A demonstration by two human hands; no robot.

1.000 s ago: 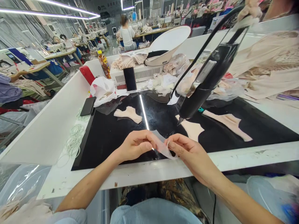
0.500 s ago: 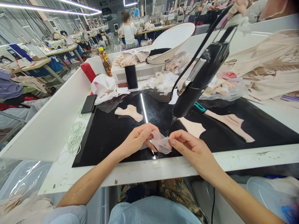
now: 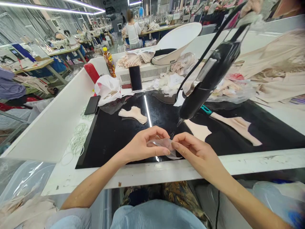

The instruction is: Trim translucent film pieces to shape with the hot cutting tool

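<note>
A small, translucent film piece (image 3: 164, 144) is between my hands, just above the black work mat (image 3: 107, 136) near its front edge. My right hand (image 3: 194, 148) pinches the film's right end between thumb and fingertips. Curled around its left part is my left hand (image 3: 145, 144), with the film between thumb and fingers. Beyond the hands lie beige fabric pieces: one (image 3: 134, 114) at the left, one (image 3: 197, 129) under the black handheld tool's tip, and a long one (image 3: 238, 125) at the right. The black tool (image 3: 207, 82) hangs tilted, its tip close to my right hand.
Green elastic loops (image 3: 78, 138) and a dark phone (image 3: 92, 105) lie left of the mat. Behind it stand another phone (image 3: 135, 78), a white vented box (image 3: 154, 73) and a pale visor hat (image 3: 176, 44). Fabric heaps (image 3: 274, 76) fill the right side. A person (image 3: 133, 33) sits farther back.
My left hand has turned and shifted right, its thumb now lying along the film close to my right fingers. The right hand keeps its pinch. The whole view has shifted slightly.
</note>
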